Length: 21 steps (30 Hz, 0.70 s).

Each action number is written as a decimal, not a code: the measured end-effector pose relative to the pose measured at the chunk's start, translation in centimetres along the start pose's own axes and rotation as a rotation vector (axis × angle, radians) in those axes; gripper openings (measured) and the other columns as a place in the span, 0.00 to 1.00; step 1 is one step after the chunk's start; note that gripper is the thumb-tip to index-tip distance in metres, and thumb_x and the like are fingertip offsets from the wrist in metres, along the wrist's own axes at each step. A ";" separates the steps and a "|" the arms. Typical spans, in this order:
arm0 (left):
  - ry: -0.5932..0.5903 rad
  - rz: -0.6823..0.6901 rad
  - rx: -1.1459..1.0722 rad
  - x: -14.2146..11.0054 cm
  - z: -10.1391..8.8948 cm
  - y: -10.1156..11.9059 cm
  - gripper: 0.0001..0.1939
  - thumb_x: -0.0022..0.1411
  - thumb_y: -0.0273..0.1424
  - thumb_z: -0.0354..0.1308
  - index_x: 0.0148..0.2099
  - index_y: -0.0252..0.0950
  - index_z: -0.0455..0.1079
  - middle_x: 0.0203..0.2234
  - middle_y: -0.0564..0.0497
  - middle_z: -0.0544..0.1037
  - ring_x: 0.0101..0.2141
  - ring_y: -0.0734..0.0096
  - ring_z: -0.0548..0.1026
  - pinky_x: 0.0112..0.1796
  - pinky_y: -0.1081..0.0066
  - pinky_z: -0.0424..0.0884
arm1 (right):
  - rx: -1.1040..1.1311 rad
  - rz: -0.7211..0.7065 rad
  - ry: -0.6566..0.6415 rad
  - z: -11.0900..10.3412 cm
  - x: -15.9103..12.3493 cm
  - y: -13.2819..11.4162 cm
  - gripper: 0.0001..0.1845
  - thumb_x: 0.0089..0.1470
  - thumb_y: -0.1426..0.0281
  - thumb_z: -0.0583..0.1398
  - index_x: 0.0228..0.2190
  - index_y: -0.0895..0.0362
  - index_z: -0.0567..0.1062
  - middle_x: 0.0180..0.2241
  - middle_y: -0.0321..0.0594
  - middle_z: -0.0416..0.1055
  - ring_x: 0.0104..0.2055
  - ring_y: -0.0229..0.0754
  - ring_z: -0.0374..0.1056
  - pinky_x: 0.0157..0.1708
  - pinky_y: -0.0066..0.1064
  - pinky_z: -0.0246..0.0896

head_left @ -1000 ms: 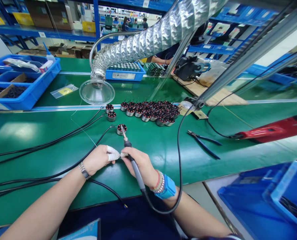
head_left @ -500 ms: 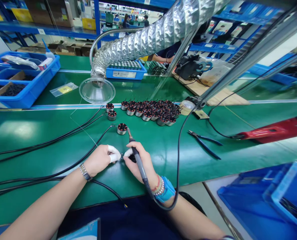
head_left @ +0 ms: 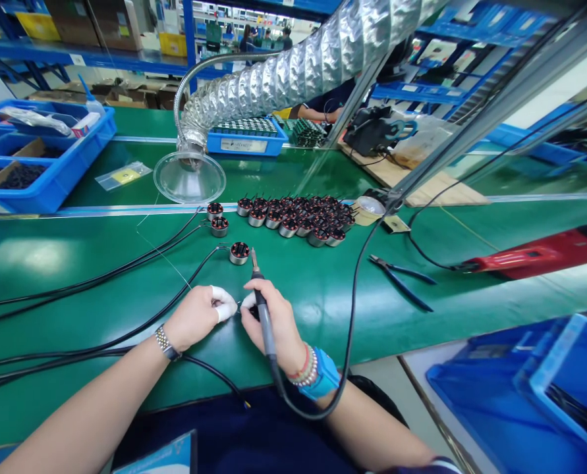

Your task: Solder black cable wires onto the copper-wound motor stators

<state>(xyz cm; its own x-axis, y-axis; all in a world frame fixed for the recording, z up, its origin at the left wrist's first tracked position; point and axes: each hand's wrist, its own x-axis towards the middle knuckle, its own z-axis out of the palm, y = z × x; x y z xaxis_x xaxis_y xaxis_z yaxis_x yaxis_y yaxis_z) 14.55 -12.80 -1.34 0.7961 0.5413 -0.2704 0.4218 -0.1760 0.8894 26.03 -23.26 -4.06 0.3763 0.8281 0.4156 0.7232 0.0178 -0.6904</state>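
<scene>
My right hand [head_left: 272, 320] is closed round a black soldering iron [head_left: 259, 298] whose tip points away, just right of a small motor stator [head_left: 239, 252] on the green mat. My left hand [head_left: 198, 315], with white finger cots, pinches something tiny against my right fingertips; I cannot make out what it is. A thin solder wire [head_left: 167, 261] runs off to the upper left. Black cables [head_left: 125, 270] lead to the stator and to two other stators [head_left: 217, 219].
A cluster of several stators [head_left: 298, 214] lies beyond. A clear fume hood [head_left: 189, 176] on a foil duct hangs behind. Pliers [head_left: 400, 275] and a red tool [head_left: 535, 255] lie right. Blue bins [head_left: 51, 178] stand left, blue trays [head_left: 520, 388] lower right. Another person's arm [head_left: 315, 113] works far back.
My right hand turned the iron more upright and drew its tip back off the stator, slightly right of it. My left hand stayed pinched at the same spot.
</scene>
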 end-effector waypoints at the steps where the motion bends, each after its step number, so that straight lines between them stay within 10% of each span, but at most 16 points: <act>1: 0.006 0.014 0.003 0.0 0.0 0.0 0.08 0.49 0.32 0.53 0.26 0.32 0.69 0.21 0.53 0.71 0.25 0.72 0.65 0.30 0.73 0.61 | -0.064 -0.036 0.024 0.3 0.0 -0.2 0.19 0.42 0.78 0.54 0.40 0.57 0.66 0.27 0.37 0.67 0.32 0.42 0.64 0.34 0.34 0.60; 12: -0.035 -0.040 0.020 0.2 -0.3 0.3 0.09 0.49 0.32 0.52 0.22 0.33 0.67 0.18 0.55 0.68 0.23 0.74 0.62 0.26 0.74 0.57 | 0.161 -0.015 -0.175 -3.2 1.2 2.0 0.18 0.48 0.77 0.57 0.42 0.54 0.62 0.33 0.37 0.70 0.34 0.36 0.68 0.38 0.29 0.63; 21: -0.048 -0.038 0.008 0.2 -0.3 0.1 0.09 0.49 0.33 0.53 0.22 0.33 0.66 0.17 0.56 0.66 0.22 0.75 0.60 0.25 0.74 0.55 | 0.404 0.004 -0.243 -1.7 2.4 2.3 0.18 0.45 0.78 0.60 0.38 0.54 0.64 0.28 0.32 0.72 0.27 0.33 0.69 0.32 0.25 0.66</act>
<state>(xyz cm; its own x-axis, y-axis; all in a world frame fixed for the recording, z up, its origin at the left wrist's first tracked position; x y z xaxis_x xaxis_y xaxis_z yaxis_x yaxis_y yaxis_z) 14.64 -12.43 -1.17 0.7990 0.5081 -0.3217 0.4559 -0.1629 0.8750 29.58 -22.14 -3.67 0.1976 0.9348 0.2953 0.4204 0.1913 -0.8869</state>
